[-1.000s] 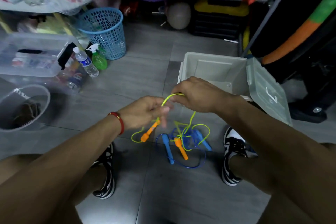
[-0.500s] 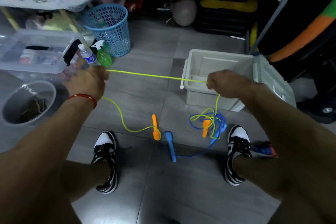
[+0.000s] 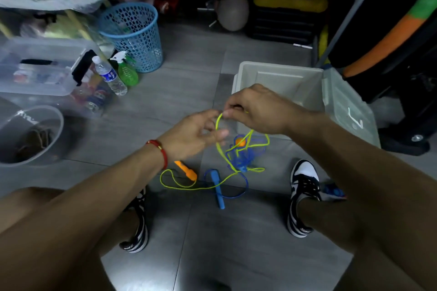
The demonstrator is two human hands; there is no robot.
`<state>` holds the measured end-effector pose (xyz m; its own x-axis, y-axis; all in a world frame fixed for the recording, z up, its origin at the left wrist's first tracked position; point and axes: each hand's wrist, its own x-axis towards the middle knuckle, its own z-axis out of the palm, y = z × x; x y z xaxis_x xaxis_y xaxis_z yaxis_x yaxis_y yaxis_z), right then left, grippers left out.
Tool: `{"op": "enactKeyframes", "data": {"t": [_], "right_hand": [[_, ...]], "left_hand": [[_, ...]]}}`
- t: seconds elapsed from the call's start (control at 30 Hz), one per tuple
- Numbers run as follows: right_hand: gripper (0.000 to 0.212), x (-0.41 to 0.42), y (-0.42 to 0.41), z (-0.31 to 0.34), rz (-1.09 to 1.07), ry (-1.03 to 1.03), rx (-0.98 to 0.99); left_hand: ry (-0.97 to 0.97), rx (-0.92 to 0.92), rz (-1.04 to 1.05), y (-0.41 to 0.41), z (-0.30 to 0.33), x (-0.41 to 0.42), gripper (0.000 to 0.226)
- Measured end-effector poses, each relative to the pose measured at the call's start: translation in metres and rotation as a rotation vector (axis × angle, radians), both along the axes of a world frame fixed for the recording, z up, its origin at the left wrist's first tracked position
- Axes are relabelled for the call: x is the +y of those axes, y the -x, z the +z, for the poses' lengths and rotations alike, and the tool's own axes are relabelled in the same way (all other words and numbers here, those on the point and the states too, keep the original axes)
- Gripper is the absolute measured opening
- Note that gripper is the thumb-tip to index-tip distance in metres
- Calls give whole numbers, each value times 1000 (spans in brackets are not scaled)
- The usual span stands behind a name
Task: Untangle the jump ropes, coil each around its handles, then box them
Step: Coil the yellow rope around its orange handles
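A yellow-green jump rope (image 3: 221, 149) with orange handles is knotted with a blue jump rope (image 3: 238, 160). One orange handle (image 3: 186, 170) and one blue handle (image 3: 218, 190) lie on the grey floor between my shoes. The other orange handle (image 3: 241, 142) hangs in the raised tangle. My right hand (image 3: 256, 108) pinches the yellow rope above the tangle. My left hand (image 3: 196, 136) is just left of it, fingers on the same yellow loop; blur hides whether they pinch it. An open grey box (image 3: 279, 78) stands behind my hands, its lid (image 3: 347, 111) swung to the right.
A blue mesh basket (image 3: 132, 35), a green spray bottle (image 3: 126, 71) and a water bottle (image 3: 108, 75) stand at the back left. A clear storage bin (image 3: 40, 66) and a clear round tub (image 3: 30, 134) sit on the left. Rolled mats and gear crowd the back.
My left hand, which had drawn the yellow rope out far to the left, has come back beside my right hand. The taut stretch of rope has gone slack on the floor.
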<state>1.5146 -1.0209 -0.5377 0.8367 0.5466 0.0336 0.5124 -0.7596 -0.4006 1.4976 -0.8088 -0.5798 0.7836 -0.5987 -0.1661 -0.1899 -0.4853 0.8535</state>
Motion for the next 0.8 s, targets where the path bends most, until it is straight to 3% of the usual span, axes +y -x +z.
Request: {"op": "enactKeyframes", "data": {"t": [0.07, 0.17, 0.3, 0.43, 0.53, 0.6, 0.63, 0.7, 0.8], "right_hand": [[20, 0, 0, -7, -3, -11, 34], [15, -9, -2, -34, 58, -17, 172], [9, -47, 5, -89, 42, 61, 360], [22, -80, 4, -99, -93, 184, 407], [19, -81, -6, -70, -152, 121, 327], [25, -74, -6, -50, -141, 50, 327], [26, -69, -4, -42, -125, 12, 333], [26, -55, 1, -31, -100, -132, 353], [27, -30, 9, -19, -66, -278, 359]], "left_hand": [[-14, -75, 10, -7, 3, 5, 27], [28, -203, 85, -19, 11, 16, 26], [144, -337, 428, -32, 18, 41, 24], [7, -394, 721, -47, 15, 64, 23], [-443, -291, 618, -52, 2, 71, 15], [-771, -239, 443, -41, -5, 62, 32], [-785, -244, 351, -34, -6, 54, 53], [-544, -268, 160, -21, -6, 33, 78], [-270, -164, -67, -3, 2, 0, 68]]}}
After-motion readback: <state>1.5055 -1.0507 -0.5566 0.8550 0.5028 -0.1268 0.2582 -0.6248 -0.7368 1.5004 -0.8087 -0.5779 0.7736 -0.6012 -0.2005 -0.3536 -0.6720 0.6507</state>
